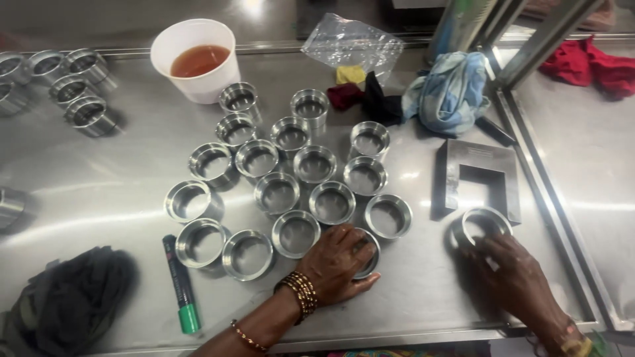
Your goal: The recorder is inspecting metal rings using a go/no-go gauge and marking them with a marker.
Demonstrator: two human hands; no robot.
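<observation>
Two hands rest on the steel table (119,192). The left hand (337,261) cups a metal ring (368,251) at the near edge of the cluster of rings (297,178), fingers curled over its rim. The right hand (512,277) pinches a separate ring (481,223) just before the square steel block (481,177). These rings look rigid, fairly heavy and slick; gripping across the outer wall seems surest.
</observation>
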